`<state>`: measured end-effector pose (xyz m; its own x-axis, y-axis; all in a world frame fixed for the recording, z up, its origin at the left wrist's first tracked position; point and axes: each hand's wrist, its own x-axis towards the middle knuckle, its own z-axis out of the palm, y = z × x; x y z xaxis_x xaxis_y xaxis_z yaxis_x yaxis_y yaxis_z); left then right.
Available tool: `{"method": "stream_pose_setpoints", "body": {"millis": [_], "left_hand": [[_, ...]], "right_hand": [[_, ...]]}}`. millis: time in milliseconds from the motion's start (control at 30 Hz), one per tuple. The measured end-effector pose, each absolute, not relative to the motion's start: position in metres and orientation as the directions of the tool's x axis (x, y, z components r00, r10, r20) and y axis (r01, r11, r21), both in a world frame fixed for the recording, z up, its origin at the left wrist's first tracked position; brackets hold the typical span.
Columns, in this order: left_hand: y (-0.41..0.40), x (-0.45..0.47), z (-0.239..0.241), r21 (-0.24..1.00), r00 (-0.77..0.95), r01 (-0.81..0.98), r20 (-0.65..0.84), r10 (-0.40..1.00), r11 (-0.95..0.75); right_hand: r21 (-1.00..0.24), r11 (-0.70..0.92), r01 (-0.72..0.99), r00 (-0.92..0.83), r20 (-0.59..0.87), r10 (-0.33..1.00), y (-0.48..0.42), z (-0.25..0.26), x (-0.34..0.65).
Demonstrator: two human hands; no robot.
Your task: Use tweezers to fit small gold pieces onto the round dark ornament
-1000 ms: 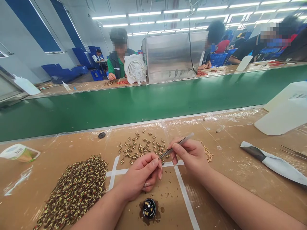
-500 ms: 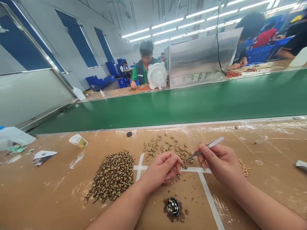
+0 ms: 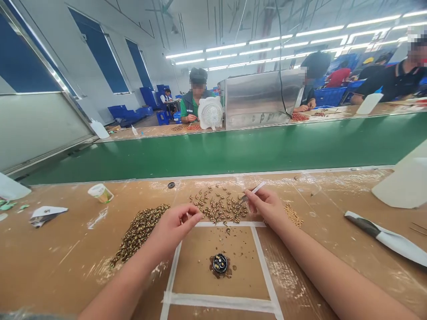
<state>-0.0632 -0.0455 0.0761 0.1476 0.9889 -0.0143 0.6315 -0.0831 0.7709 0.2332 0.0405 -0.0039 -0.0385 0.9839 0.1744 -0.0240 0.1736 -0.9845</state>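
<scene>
My right hand (image 3: 268, 206) grips metal tweezers (image 3: 257, 188), their tip down at the right side of many small scattered pieces (image 3: 218, 206), brownish-gold and hook-shaped. My left hand (image 3: 175, 224) is at the left of these pieces, with thumb and index finger pinched together. Anything between those fingertips is too small to make out. Beside and partly behind my left hand lies a dense pile of similar dark and yellowish pieces (image 3: 142, 229). Within the white tape lines (image 3: 222, 301) sits a small black round dish (image 3: 220, 263) with glossy dark liquid, wet stains around it.
Small tan beads (image 3: 292, 216) lie behind my right hand. A paper cup (image 3: 100, 194), black cap (image 3: 171, 185) and folded paper (image 3: 47, 214) are farther left. At right are a white bottle (image 3: 400, 186) and wrapped blade-like item (image 3: 383, 235). Beyond the green belt (image 3: 213, 153), people sit working near a fan (image 3: 210, 113).
My left hand has drawn left, away from the tweezers and toward the dense pile. The tweezers' tip stays near the scattered pieces. My view has shifted, showing more of the right side.
</scene>
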Motion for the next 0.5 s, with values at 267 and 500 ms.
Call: {"method": "stream_pose_setpoints", "body": {"millis": [267,500], "left_hand": [[-0.098,-0.082,0.03,0.662,0.263,0.745,-0.177,0.949,-0.083],[-0.105,-0.07,0.022,0.545,0.293,0.812,-0.072,0.953,-0.209]], "right_hand": [[-0.931,0.357,0.07,0.086,0.362,0.928,0.018,0.012,0.225],[-0.961,0.26,-0.089,0.019,0.259,0.966,-0.007,0.014,0.189]]}}
